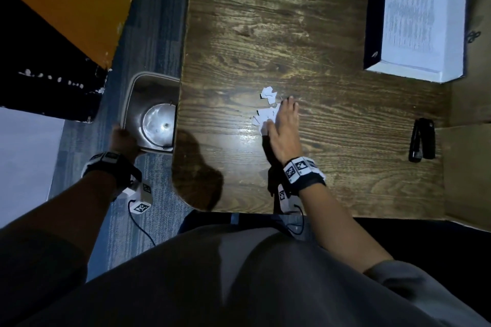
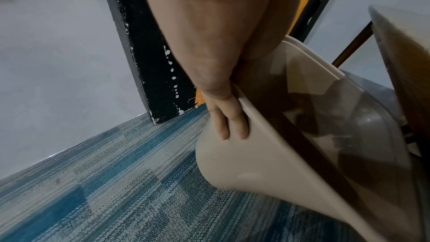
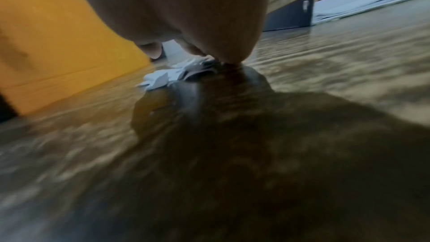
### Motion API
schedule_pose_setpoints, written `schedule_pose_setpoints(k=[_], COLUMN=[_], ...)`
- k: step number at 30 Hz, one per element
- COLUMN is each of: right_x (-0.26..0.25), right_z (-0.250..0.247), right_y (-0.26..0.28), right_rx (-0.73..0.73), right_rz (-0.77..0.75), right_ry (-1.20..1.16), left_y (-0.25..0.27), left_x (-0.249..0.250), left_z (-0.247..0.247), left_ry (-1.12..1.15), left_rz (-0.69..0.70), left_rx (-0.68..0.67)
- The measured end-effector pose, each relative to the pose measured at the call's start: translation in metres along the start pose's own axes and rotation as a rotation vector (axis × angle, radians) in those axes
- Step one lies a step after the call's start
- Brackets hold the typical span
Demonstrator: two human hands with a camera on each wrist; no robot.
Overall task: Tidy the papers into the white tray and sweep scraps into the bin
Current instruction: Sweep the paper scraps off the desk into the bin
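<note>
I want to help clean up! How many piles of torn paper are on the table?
2: a small clump lying apart, and a bigger bunch against the right hand. More bits may hide under that hand.

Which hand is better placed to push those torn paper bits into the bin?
The right hand: it already rests flat against the paper scraps on the table. The left hand is busy holding the bin at the table's edge.
</note>
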State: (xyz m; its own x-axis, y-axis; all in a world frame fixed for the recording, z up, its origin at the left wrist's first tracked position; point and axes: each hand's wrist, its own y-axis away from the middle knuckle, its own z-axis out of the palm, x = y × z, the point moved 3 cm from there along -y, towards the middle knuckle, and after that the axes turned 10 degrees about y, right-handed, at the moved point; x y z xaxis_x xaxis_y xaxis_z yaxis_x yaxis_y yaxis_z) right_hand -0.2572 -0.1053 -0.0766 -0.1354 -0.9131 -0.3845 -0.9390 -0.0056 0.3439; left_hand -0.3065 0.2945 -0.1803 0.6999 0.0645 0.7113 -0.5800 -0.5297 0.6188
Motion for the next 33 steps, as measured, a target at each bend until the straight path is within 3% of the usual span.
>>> schedule_pose_setpoints(k=[3, 6, 12, 14, 17, 20, 22, 26, 29, 31, 33], right_x=[0.018, 0.015, -0.045, -0.042, -0.009, 0.011, -0.003, -0.061, -0.079, -0.065, -0.033], right_z=[-0.019, -0.022, 0.017, 0.014, -0.003, -0.001, 0.014, 0.045, 0.041, 0.020, -0.005], right_y=[-0.018, -0.039, -0.020, -0.012, -0.002, 0.012, 0.021, 0.031, 0.032, 0.018, -0.005], right_rx=[0.109, 0.071, -0.122, -0.095, 0.078, 0.075, 0.052, -0.046, -0.090, 0.021, 0.138], right_rz=[0.100, 0.154, -0.177, -0.210, 0.015, 0.267, 0.250, 0.023, -0.114, -0.062, 0.092], right_ry=[0.002, 0.092, 0.173, 0.143, 0.077, 0.121, 0.188, 0.150, 0.111, 0.053, 0.038], left_y=[-0.014, -0.015, -0.004, 0.001, 0.007, 0.008, 0.006, 0.002, -0.002, -0.004, -0.007], left_x=[-0.015, -0.018, -0.013, -0.008, -0.005, -0.006, -0.008, -0.016, -0.021, -0.023, -0.026], left_z=[-0.009, -0.010, -0.005, -0.002, 0.000, -0.001, -0.002, -0.001, -0.001, -0.001, -0.003], left_ry=[-0.008, 0.008, 0.132, 0.137, 0.114, 0.115, 0.104, 0.130, 0.186, 0.195, 0.193], left_rz=[0.010, -0.012, -0.040, -0.015, 0.015, 0.015, 0.028, 0.012, -0.026, -0.025, -0.025], left_rx=[0.005, 0.011, 0.017, 0.000, 0.014, 0.031, 0.024, 0.040, 0.027, -0.015, -0.042])
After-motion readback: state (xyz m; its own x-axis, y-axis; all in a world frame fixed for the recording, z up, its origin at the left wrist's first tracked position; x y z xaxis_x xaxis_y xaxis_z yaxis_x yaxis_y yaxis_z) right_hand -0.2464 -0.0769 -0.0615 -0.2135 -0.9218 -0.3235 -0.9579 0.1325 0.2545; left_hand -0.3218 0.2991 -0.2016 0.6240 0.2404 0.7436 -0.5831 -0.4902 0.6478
